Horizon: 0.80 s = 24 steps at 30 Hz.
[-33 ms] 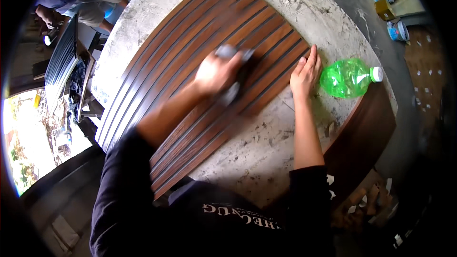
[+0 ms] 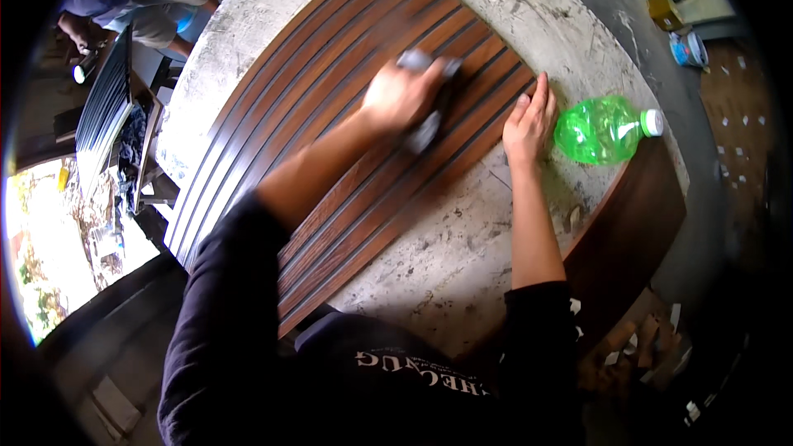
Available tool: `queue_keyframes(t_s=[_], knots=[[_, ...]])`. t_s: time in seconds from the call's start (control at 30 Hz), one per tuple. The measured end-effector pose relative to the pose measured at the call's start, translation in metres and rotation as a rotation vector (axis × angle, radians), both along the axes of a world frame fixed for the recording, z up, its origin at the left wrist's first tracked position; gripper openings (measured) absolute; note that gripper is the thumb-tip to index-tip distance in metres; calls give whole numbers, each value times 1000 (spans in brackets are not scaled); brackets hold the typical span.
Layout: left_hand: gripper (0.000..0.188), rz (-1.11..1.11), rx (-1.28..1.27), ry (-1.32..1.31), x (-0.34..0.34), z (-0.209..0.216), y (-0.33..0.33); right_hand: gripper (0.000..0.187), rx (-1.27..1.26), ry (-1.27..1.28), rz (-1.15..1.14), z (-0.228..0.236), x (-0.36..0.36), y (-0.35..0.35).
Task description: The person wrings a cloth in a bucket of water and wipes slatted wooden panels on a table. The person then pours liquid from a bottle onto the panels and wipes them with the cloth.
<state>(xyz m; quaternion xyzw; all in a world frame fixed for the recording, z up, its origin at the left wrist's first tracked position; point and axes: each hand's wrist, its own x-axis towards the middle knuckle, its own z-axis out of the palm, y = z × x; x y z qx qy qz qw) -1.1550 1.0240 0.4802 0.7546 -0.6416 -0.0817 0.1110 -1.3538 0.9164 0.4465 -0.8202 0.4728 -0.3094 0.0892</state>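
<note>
A slatted brown wood panel (image 2: 330, 107) with dark grooves lies aslant on a pale, stained round table. My left hand (image 2: 402, 99) is closed around a grey wad (image 2: 425, 134), pressed against the slats right of the panel's middle. Motion blurs the wad; it looks like a rag, but its exact kind is unclear. At the panel's right edge rests my right hand (image 2: 530, 125), fingers stretched out and thumb beside the wood. Just right of that hand, a clear green plastic bottle (image 2: 603, 130) with a white cap lies on its side.
A curved dark brown board (image 2: 628, 223) leans at the table's (image 2: 462, 256) right edge. Wood scraps (image 2: 640, 343) lie below it. At far left another person (image 2: 124, 4) works beside a second slatted panel (image 2: 103, 116). Small tubs (image 2: 688, 49) stand at far right.
My left hand has slid right and slightly away from me across the slats with the grey wad. The right hand stays at the panel's edge.
</note>
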Motion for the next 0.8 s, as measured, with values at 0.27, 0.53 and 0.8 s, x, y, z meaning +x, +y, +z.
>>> queue_keyframes(t_s=[0.27,0.53,0.8], knots=[[19,-102,-254,-22,8,-42,221,47,-90,7,-11,-8,-8,-9],[24,154,-70,197,42,-63,235,47,48,-13,-6,-2,6,5],[16,210,39,95,23,-1,0,47,-29,49,34,-14,-10,-2]])
